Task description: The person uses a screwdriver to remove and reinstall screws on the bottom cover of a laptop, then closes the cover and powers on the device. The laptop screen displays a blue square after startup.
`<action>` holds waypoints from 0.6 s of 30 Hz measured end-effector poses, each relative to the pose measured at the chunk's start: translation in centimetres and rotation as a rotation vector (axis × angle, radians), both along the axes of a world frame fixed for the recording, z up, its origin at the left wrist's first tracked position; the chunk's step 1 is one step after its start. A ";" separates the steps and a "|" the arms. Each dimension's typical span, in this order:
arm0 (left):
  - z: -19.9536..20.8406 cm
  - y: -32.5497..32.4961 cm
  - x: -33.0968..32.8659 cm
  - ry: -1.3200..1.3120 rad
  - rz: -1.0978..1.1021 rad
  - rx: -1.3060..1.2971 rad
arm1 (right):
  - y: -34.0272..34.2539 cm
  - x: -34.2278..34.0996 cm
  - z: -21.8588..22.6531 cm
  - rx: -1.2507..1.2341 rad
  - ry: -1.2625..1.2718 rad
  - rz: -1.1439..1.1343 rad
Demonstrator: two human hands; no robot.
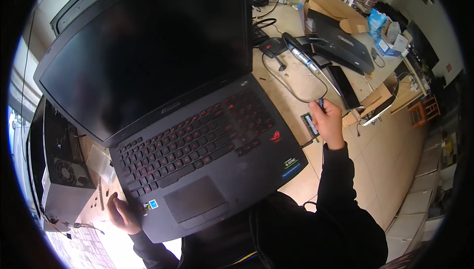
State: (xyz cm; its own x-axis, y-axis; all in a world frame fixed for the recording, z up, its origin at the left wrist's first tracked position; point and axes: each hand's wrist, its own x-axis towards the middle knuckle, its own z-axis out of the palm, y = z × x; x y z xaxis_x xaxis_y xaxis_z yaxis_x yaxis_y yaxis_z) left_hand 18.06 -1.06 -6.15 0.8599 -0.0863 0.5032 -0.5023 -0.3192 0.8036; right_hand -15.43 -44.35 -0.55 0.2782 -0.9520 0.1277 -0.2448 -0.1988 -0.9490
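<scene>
- Landmark: the laptop [212, 197], opened with its lid raised. The screen [148, 57] is dark; the keyboard [192, 145] bears red-marked keys, and the touchpad [195, 199] sits in front of it.
- Left hand [124, 213]: at the left front corner of the laptop, fingers partly curled, resting against the edge. Whether it grips the edge cannot be told.
- Right hand [328, 123]: beyond the right edge of the laptop, thumb and fingers pinched together on a slim item [321, 103] with a blue end. The exact kind of this item cannot be told.
- Memory stick [309, 125]: green with a pale label, lying just beside the right edge of the laptop, between it and the right hand.
- Left of the laptop: a computer case [71, 192] with a round fan grille, a clear plastic piece [100, 163], a slim metal tool [101, 196] and several small dark parts.
- Right of the laptop, toward the rear: a silver pen-shaped tool [303, 57], a black flat device [343, 86], a closed black computer [343, 44] and an opened cardboard box [335, 12].
- Well apart, far right of the laptop: a wooden stool [424, 112] on the tiled floor [380, 170].
</scene>
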 end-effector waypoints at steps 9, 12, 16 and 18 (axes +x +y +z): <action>0.2 -0.5 -0.5 0.059 -0.078 -0.128 | 0.0 0.0 -0.1 0.033 0.003 -0.016; 0.5 -0.5 -0.6 0.092 -0.081 -0.090 | -0.2 -0.2 -0.1 0.026 0.019 -0.029; 0.3 -0.4 -0.7 0.080 -0.050 -0.102 | -0.1 0.1 0.1 0.048 -0.005 -0.016; 0.5 -0.4 -0.9 0.119 -0.075 -0.120 | -0.3 -0.1 -0.3 0.038 -0.013 -0.019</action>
